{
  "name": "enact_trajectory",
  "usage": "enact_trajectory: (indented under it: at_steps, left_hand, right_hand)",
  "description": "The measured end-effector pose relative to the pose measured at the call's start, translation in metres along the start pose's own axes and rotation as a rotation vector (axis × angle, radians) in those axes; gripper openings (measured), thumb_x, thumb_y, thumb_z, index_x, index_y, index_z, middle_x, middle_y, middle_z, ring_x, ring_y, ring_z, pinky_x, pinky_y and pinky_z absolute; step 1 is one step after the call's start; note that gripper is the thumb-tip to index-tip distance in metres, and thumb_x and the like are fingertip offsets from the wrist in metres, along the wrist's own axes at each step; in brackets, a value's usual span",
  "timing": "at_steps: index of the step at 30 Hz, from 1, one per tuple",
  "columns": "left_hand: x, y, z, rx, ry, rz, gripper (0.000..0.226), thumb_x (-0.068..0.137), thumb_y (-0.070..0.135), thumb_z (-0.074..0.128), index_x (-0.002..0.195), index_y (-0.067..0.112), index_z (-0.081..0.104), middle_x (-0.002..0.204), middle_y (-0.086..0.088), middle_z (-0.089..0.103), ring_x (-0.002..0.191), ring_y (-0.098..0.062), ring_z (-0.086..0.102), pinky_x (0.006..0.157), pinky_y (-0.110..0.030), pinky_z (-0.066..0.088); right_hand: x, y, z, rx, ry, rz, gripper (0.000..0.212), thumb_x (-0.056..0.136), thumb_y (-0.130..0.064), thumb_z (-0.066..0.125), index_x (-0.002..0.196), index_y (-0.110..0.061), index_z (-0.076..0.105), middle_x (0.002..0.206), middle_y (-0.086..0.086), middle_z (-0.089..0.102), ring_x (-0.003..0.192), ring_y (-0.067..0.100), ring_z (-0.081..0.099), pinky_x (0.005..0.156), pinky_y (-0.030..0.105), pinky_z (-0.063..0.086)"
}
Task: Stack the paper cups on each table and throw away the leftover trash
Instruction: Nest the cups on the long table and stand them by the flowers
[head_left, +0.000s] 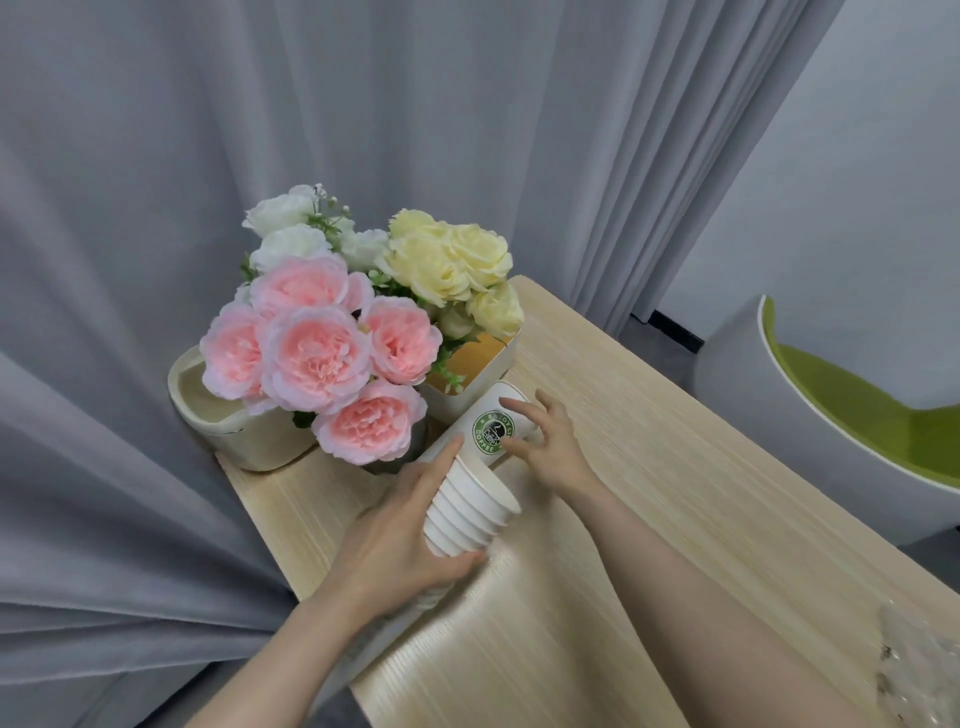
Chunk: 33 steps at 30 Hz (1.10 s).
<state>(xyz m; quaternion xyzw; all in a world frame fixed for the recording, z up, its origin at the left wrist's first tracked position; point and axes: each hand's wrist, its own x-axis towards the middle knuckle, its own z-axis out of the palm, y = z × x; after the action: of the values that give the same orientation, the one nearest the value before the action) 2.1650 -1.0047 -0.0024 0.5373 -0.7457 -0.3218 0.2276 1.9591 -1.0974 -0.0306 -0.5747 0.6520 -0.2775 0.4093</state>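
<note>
Left hand (402, 540) grips a cup stack (470, 512), fingers curled round its far side, thumb under its near side. Stack is tilted, mouth facing up and right, held above the worktop (649, 467). Several rolled rims show nested one inside another.

Right hand (543, 441) reaches to a logo cup (491, 434), white with a round green coffee badge. Fingers are spread, tips touching the cup's side and its far end; thumb lies by the badge. Cannot tell whether the fingers close round the cup or only touch it. Cup is tilted, its mouth toward the stack, just beside the stack's top rim. Whether the mouth already sits over the stack cannot be told; the left hand's fingers cover that spot.

Logo cup lies between the flowers and the right hand, near the worktop's far left part.

Behind the cups: pink flowers (317, 358), white flowers (291, 228) and yellow flowers (452, 260) in pale planters (228, 415) at the worktop's far left corner. Grey curtain (363, 104) hangs behind. A chair (831, 395), grey shell with green seat, stands to the right, well apart from the worktop. A blurred patch (914, 670) sits at the lower right edge, not identifiable.
</note>
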Motion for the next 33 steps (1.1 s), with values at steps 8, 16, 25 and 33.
enact_trajectory:
  at_steps: [8,16,25,33]
  left_hand:
    - [0.011,-0.006,-0.006,0.016,0.000,-0.024,0.106,0.058,0.063,0.064,0.136,0.068,-0.008,0.130,0.034,0.034,0.123,-0.004,0.042,0.083,-0.024,0.043]
    - [0.011,0.010,0.007,0.007,-0.085,0.009,0.106,0.055,0.069,0.064,0.135,0.069,-0.006,0.127,0.024,0.037,0.116,-0.001,0.048,0.083,-0.027,0.046]
    - [-0.008,0.037,0.025,-0.017,-0.094,0.078,0.107,0.061,0.067,0.067,0.141,0.063,-0.003,0.120,0.026,0.036,0.110,0.002,0.046,0.083,-0.030,0.046]
    - [-0.027,0.070,0.045,-0.008,-0.086,0.169,0.106,0.060,0.069,0.065,0.142,0.061,-0.002,0.123,0.027,0.037,0.105,0.006,0.045,0.074,-0.024,0.046]
  right_hand:
    - [0.014,0.013,0.001,0.158,0.074,0.069,0.045,0.074,-0.005,0.076,0.098,-0.042,0.067,0.121,-0.001,0.061,0.119,0.017,0.052,0.110,0.044,0.033]
    - [-0.033,0.026,-0.021,0.449,0.166,0.044,0.044,0.074,0.017,0.063,0.100,-0.018,0.071,0.117,0.006,0.066,0.090,0.007,0.062,0.079,0.016,0.050]
    - [-0.107,0.027,-0.072,0.401,0.452,-0.021,0.038,0.079,0.009,0.064,0.088,-0.027,0.072,0.103,0.009,0.068,0.090,0.021,0.062,0.083,0.027,0.047]
    - [-0.180,-0.004,-0.131,0.382,0.611,-0.202,0.036,0.086,0.009,0.058,0.096,-0.023,0.072,0.101,0.005,0.068,0.090,0.007,0.063,0.079,0.015,0.048]
